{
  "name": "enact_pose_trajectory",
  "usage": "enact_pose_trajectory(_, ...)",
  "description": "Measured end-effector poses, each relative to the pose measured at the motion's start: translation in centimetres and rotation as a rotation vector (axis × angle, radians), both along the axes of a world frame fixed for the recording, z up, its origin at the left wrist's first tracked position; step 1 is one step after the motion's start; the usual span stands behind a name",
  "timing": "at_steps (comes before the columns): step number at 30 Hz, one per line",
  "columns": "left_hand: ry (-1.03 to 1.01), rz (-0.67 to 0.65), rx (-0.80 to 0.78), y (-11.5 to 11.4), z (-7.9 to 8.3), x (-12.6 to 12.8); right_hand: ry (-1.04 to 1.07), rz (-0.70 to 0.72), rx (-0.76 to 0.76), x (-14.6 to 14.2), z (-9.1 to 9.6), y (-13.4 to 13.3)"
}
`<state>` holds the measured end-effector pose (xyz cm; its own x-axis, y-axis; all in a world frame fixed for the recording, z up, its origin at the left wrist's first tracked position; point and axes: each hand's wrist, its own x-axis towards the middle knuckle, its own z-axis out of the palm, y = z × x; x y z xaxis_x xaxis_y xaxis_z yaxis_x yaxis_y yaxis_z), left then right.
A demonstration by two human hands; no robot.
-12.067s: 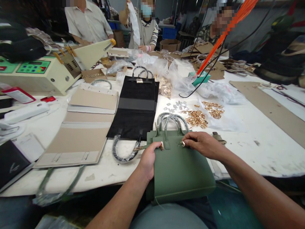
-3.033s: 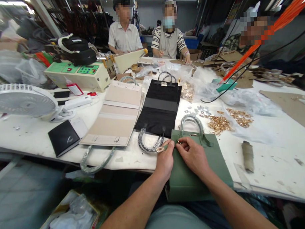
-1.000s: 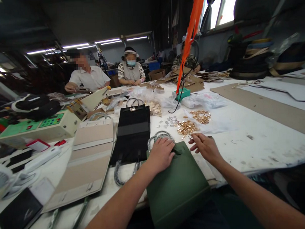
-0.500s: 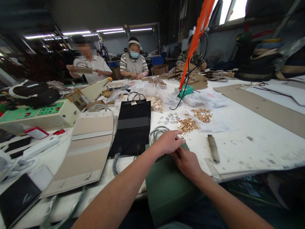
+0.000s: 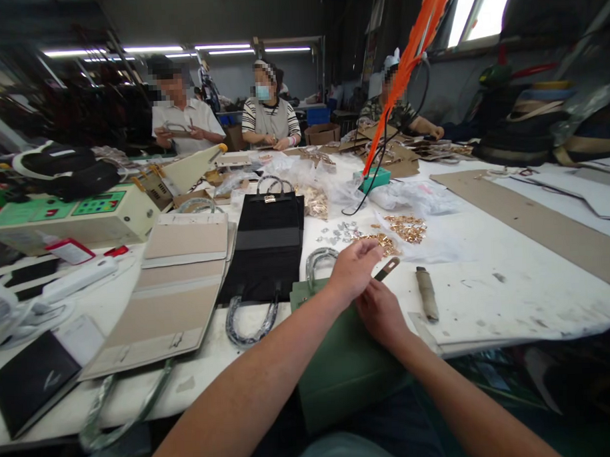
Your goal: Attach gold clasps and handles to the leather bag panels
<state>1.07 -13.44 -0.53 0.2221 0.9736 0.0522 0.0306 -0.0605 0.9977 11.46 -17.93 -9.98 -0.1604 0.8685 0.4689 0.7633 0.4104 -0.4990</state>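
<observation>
The green bag [image 5: 342, 370] sits at the lower middle of the frame, its upper part covered by the left hand [image 5: 357, 265] and right hand [image 5: 384, 312], and its bottom lost in shadow near the lower edge. The two hands come together at the bag's upper right corner; a strap end [image 5: 388, 269] with a slot pokes out just beside them, perhaps pinched by the right fingers, but the fingertips are hidden, so I cannot tell what either hand is closed on. The left forearm crosses in front of the bag's left side, and only part of its wrapped handle [image 5: 320, 256] shows. Behind the left hand, a pile of gold pieces [image 5: 383, 242] is partly blocked. A black bag [image 5: 270, 240] and a beige panel [image 5: 184, 293] lie left of centre, a worn roll [image 5: 427, 294] right of centre. At upper right, an orange streamer [image 5: 405, 85] hides part of a co-worker [image 5: 417, 123].
</observation>
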Motion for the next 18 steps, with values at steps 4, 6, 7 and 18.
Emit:
enact_pose_trajectory(4, 0.621, 0.042, 0.275, 0.6, -3.0, -4.5, 0.155, -0.043, -0.182, 4.0, 1.7, 0.3)
enact_pose_trajectory(6, 0.846, -0.042, 0.357, 0.2, -4.3, -5.6, 0.172, -0.046, -0.316, 5.5, 2.0, 0.6)
enact_pose_trajectory(7, 0.926, -0.087, 0.405, -0.1, -4.7, -5.8, 0.174, -0.035, -0.369, 6.0, 2.0, 0.8)
enact_pose_trajectory(18, 1.186, -0.171, 0.5, -0.3, -4.8, -4.2, -0.137, 0.028, -0.373, 7.0, 3.5, 1.5)
